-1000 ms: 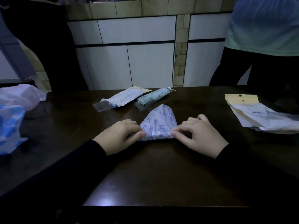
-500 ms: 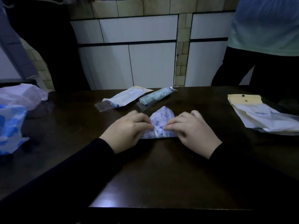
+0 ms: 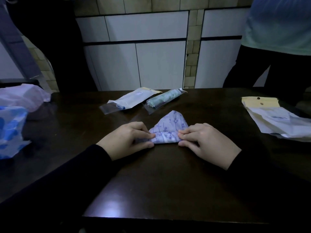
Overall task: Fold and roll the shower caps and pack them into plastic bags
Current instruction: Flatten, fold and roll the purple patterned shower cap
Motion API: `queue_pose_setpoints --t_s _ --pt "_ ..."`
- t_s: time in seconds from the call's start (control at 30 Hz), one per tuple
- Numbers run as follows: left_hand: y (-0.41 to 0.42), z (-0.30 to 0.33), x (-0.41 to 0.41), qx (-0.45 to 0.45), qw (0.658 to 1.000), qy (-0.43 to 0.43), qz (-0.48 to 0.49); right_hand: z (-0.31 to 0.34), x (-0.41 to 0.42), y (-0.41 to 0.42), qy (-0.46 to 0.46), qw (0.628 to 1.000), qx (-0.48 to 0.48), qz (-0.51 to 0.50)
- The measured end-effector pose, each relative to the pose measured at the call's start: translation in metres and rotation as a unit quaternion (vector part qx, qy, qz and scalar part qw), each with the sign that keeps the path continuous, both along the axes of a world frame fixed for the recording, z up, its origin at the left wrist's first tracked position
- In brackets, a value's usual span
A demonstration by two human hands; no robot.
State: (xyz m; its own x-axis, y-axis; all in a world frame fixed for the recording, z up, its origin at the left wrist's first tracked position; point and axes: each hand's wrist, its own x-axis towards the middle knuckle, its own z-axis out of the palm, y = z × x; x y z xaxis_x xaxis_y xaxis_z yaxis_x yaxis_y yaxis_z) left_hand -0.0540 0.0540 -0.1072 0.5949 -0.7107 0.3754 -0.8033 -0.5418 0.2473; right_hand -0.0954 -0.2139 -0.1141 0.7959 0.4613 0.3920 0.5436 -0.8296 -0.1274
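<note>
Cap: your shower cap [image 3: 170,127] lay at the table's centre, folded to a soft triangle, thin crinkly film printed in purple, its tip toward 12 o'clock and its near edge rolled up.
Left hand: your left hand [image 3: 125,139] pinched the roll's 9 o'clock end, fingers curled onto it, thumb under.
Right hand: your right hand [image 3: 206,140] pinched the 3 o'clock end the same way.
Table: dark glossy wood [image 3: 151,182], its near edge square to you at 6 o'clock and its far edge at 12; you had bare top between the cap and the near edge.
Packed bags: at 12 o'clock, near the far edge, lay a flat clear bag with a white roll [image 3: 130,100] and, just beside it, a clear bag with a green roll [image 3: 162,100], both apart from the cap.
Empty bags: at 2 o'clock a stack of limp clear bags with yellow headers [image 3: 276,116] reached the right side.
Loose caps: at 9 o'clock sat a blue-spotted crumpled film [image 3: 10,130] and a pale pink one [image 3: 23,95] behind it.
Bystander: a person in dark trousers [image 3: 276,68] stood past the far edge at 1 o'clock.
</note>
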Motion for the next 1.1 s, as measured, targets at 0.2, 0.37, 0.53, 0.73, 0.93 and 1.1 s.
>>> queue_pose_setpoints --t_s 0.2,0.37,0.53,0.73,0.93,1.1 --pt "-0.002 0.004 -0.002 -0.015 1.000 -0.021 0.005 0.008 -0.001 -0.001 0.032 0.998 0.049 -0.001" --pt "0.000 0.012 -0.004 -0.006 0.999 0.025 0.024 0.019 -0.008 -0.004 0.071 0.995 0.075 -0.013" --pt "-0.003 0.018 0.004 0.023 0.988 0.113 0.104 0.024 0.003 0.001 0.109 0.991 0.064 -0.052" --pt "-0.010 0.017 0.009 -0.018 0.989 0.111 0.097 0.021 0.015 0.003 0.120 0.980 0.129 -0.090" --pt "-0.017 0.013 0.011 0.030 0.998 -0.062 0.010 0.016 0.010 0.007 -0.006 0.999 0.033 -0.031" --pt "-0.024 0.010 0.005 0.050 0.998 -0.033 0.006 0.019 0.012 0.007 0.043 0.998 -0.034 -0.024"
